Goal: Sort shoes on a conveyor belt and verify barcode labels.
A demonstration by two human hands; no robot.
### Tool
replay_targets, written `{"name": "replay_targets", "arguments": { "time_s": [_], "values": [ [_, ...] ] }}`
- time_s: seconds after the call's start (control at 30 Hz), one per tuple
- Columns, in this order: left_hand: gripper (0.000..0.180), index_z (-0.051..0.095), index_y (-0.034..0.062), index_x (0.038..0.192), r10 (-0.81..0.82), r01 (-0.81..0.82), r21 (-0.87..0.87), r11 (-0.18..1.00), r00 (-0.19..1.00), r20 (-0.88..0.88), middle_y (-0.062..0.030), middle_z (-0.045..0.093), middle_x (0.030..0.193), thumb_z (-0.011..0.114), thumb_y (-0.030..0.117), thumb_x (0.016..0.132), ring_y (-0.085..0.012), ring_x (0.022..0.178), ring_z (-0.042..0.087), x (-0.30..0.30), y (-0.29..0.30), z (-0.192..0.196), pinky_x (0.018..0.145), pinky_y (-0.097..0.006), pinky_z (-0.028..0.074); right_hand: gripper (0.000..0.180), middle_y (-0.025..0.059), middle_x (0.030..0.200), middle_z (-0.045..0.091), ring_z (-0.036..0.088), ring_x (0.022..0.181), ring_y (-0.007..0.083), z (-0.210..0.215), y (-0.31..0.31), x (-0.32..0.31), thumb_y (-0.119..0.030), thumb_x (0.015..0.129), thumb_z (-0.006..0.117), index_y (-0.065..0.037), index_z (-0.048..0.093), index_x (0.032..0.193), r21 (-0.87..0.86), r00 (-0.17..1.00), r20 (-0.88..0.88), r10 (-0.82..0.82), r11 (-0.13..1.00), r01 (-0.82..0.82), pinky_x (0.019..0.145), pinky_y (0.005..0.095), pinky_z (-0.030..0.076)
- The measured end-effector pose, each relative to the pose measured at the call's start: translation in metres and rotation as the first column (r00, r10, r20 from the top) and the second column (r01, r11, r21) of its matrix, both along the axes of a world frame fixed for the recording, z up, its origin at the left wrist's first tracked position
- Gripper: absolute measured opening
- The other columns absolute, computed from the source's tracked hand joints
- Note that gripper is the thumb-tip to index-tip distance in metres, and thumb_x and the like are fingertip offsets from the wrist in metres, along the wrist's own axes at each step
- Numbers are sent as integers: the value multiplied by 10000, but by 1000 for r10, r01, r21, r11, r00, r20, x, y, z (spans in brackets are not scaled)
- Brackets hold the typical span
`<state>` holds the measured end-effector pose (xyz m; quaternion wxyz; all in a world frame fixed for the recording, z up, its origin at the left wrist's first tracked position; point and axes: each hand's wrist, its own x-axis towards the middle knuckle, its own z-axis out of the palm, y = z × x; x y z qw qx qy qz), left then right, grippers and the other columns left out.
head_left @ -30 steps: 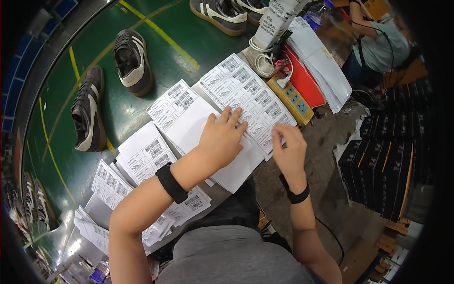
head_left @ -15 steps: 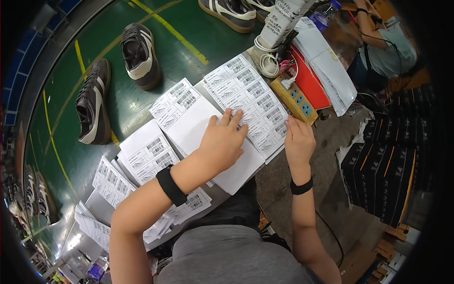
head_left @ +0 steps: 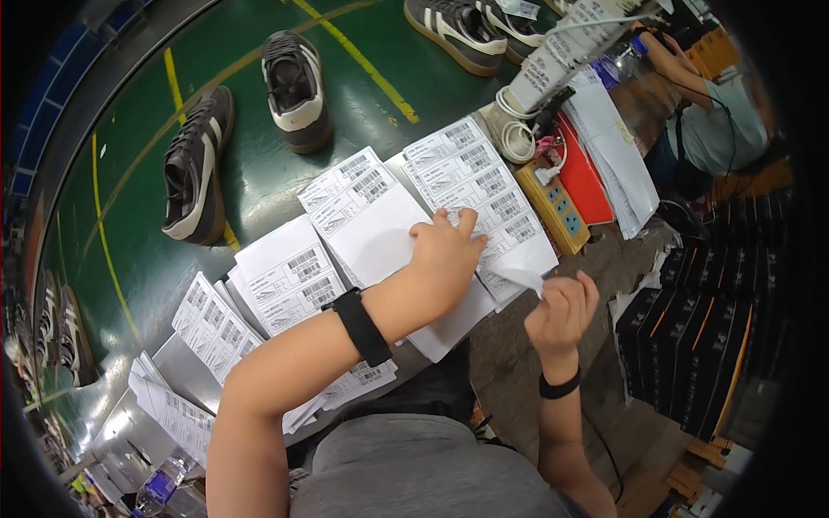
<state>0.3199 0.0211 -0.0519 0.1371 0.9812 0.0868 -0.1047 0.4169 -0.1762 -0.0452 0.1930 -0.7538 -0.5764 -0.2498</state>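
A sheet of printed barcode labels (head_left: 471, 164) lies on top of a paper stack near the table's right end. My left hand (head_left: 445, 255) rests on its lower left part, fingers spread and open, pressing the paper. At the near right corner my right hand (head_left: 563, 315) is closed in a pinch on a white sticker label (head_left: 521, 273). That label is lifted and curled, with its left part still against the sheet. Left of my left hand lies a partly bare label sheet (head_left: 371, 229), and beyond it another label sheet (head_left: 289, 272).
Dark sneakers with pale stripes, a left one (head_left: 199, 164) and a middle one (head_left: 295, 91), stand on the green table (head_left: 250, 173). A yellow power strip (head_left: 553, 207) and red folder (head_left: 587, 164) border the sheet. Black boxes (head_left: 691, 319) are stacked right; a person (head_left: 717, 121) sits beyond.
My right hand has pulled a label corner up off the sheet, moving toward me and slightly right. My left hand stays on the sheet. The whole view has shifted a little.
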Motion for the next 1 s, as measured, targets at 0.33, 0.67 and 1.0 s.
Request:
{"name": "replay_targets", "arguments": {
  "time_s": [0.33,0.67,1.0],
  "values": [
    [562,557,78,1246,64,11,-274,962,963,263,-231,503,1252,748,207,733,-371,950,649,-20,58,24,735,-446,558,618,79,830,586,585,797,180,71,37,-9,33,759,734,-3,377,1262,411,823,-537,184,909,65,1058,543,370],
    [568,709,-9,926,488,-488,-81,869,819,302,-164,484,1419,814,458,620,-344,969,674,-55,254,-2,842,-415,543,681,147,1441,401,391,1319,249,59,227,22,-6,910,568,-75,269,1518,379,405,-788,463,884,-274,1068,384,367],
    [441,671,-21,660,391,-297,-308,904,866,312,-149,664,808,755,405,584,-339,634,660,-132,175,95,609,-407,537,989,213,1193,609,608,1111,337,49,327,-40,-123,781,777,-42,143,1536,107,504,-707,496,780,-617,916,401,480]
  ]
}}
